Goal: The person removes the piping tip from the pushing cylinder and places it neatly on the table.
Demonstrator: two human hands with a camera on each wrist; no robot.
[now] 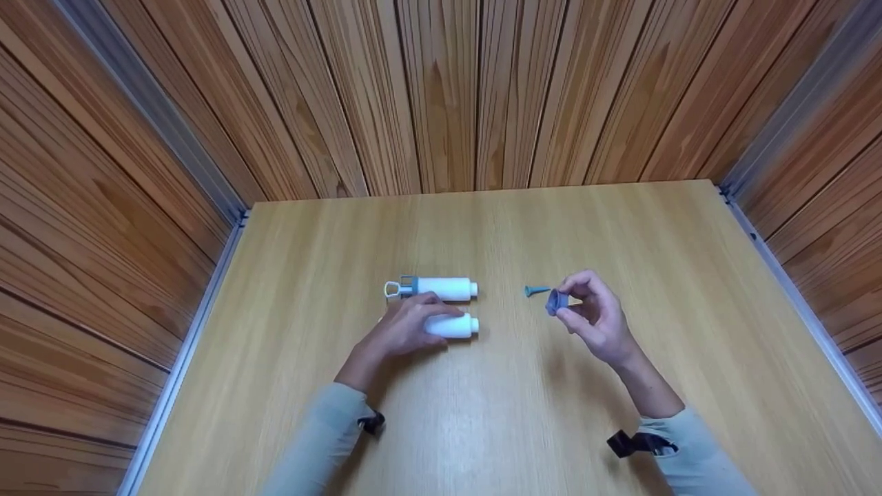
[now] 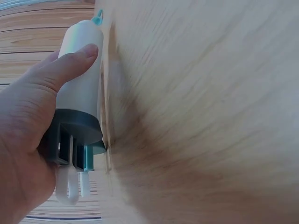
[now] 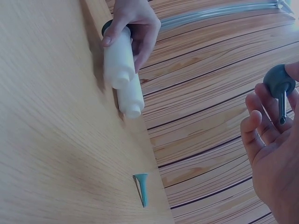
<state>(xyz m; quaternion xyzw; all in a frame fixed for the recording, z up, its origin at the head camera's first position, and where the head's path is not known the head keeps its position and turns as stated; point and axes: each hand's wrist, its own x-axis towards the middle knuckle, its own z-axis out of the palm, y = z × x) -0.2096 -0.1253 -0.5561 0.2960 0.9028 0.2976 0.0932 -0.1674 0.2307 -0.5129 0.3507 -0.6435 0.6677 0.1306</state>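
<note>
My left hand [image 1: 408, 325] grips a white syringe [image 1: 451, 326] that lies near the table surface, its thumb along the barrel. A dark grey collar [image 2: 79, 123] and a pale loop handle [image 2: 67, 186] show at its rear. Just beyond it lies a second white syringe [image 1: 444, 288] with a teal collar and a ring handle, both tips pointing right. Between thumb and fingers, my right hand [image 1: 599, 320] pinches a dark blue-grey nozzle [image 3: 276, 79] with a round cap and a thin tube, above the table. Close by, a teal nozzle [image 1: 535, 291] lies on the table.
The wooden table [image 1: 496, 234] is bounded by wood-plank walls [image 1: 441, 89] at the back and both sides. Metal rails [image 1: 189, 344] run along its left and right edges. Each wrist carries a black strap mount [image 1: 637, 444].
</note>
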